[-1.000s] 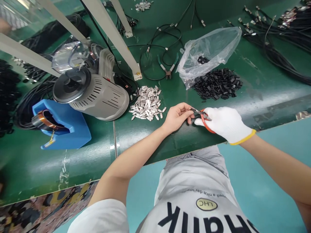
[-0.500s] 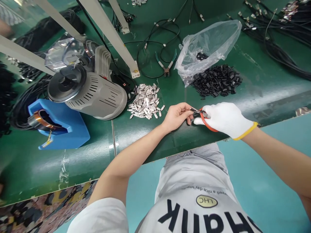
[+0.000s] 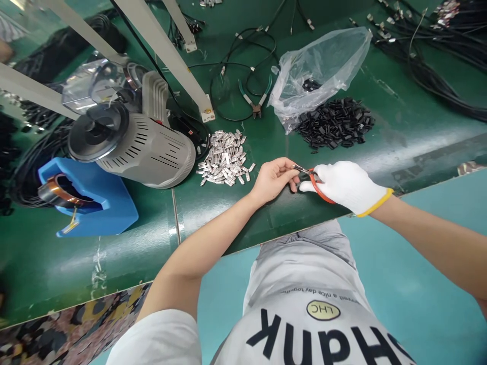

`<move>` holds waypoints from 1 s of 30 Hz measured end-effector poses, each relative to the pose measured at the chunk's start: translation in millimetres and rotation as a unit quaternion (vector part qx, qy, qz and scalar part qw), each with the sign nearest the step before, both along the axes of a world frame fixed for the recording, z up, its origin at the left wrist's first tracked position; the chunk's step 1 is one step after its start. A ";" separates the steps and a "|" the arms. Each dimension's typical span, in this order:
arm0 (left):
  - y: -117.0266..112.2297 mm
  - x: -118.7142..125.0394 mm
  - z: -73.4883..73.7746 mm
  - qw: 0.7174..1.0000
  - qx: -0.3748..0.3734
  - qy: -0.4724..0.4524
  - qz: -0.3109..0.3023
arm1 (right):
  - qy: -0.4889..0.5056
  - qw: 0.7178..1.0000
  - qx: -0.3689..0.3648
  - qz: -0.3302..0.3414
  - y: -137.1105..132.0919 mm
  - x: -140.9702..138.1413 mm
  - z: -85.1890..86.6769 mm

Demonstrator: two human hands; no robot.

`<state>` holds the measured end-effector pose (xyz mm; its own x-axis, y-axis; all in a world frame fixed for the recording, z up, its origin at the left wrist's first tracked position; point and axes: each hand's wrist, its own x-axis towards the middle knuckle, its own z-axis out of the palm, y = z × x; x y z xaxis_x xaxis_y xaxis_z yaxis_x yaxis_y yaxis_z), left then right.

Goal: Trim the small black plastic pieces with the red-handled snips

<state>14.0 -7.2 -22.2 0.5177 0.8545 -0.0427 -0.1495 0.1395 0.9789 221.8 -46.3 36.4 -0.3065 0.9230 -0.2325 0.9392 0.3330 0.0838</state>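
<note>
My right hand (image 3: pixel 350 186), in a white glove with a yellow cuff, is closed around pliers (image 3: pixel 318 188) with red handles. The metal jaws of the pliers point left and reach the fingertips of my left hand (image 3: pixel 274 180). That hand is bare, its thumb and fingers pinched together at the jaw tips. Whatever lies between them is too small to make out. Left of my bare hand is a pile of small silvery metal connector pieces (image 3: pixel 224 158). Beyond my gloved hand lies a heap of small black plastic pieces (image 3: pixel 337 124).
A clear plastic bag (image 3: pixel 323 63) lies behind the black heap. Green-handled cutters (image 3: pixel 256 108) rest beside looped black cables (image 3: pixel 228 91). At left stand a grey machine (image 3: pixel 146 152) and a blue tape dispenser (image 3: pixel 117 203). Cable bundles (image 3: pixel 429 76) lie at far right.
The whole view has shifted slightly to the left. Both hands keep nearly the same pose, and a little more of the pliers' metal jaws shows between them.
</note>
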 end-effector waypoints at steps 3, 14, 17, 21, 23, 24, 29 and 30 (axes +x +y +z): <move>1.1 -0.5 -0.1 1.000 -0.008 -0.020 0.008 | 0.009 1.000 0.010 -0.019 -0.7 -2.8 2.3; 2.7 -1.7 1.3 0.999 -0.026 -0.025 -0.021 | 0.049 0.998 0.031 -0.001 8.1 -5.4 10.9; 3.2 -1.7 1.9 0.999 -0.020 -0.029 -0.010 | 0.042 0.999 0.015 -0.013 9.8 -8.1 9.1; 3.3 -1.5 1.6 1.000 -0.016 -0.020 -0.004 | 0.033 0.999 -0.017 -0.021 10.3 -10.8 11.5; 3.3 -1.2 0.8 1.000 -0.015 -0.021 -0.003 | 0.031 0.999 -0.031 -0.020 10.5 -11.5 13.8; 3.2 -1.0 0.3 1.000 -0.013 -0.022 -0.002 | 0.030 0.999 -0.037 -0.020 10.5 -11.8 14.8; 3.4 1.0 -1.7 1.000 0.004 -0.015 0.016 | 0.045 0.998 -0.024 -0.035 7.3 -13.6 16.6; 3.5 1.3 -1.8 1.000 0.009 -0.016 0.024 | 0.053 0.998 -0.015 -0.035 6.2 -13.8 16.1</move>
<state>15.3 -3.7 -24.0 0.4778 0.8784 -0.0124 -0.1859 0.1149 0.9758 207.9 -40.1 52.5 -0.2653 0.9363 -0.2302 0.9635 0.2664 -0.0267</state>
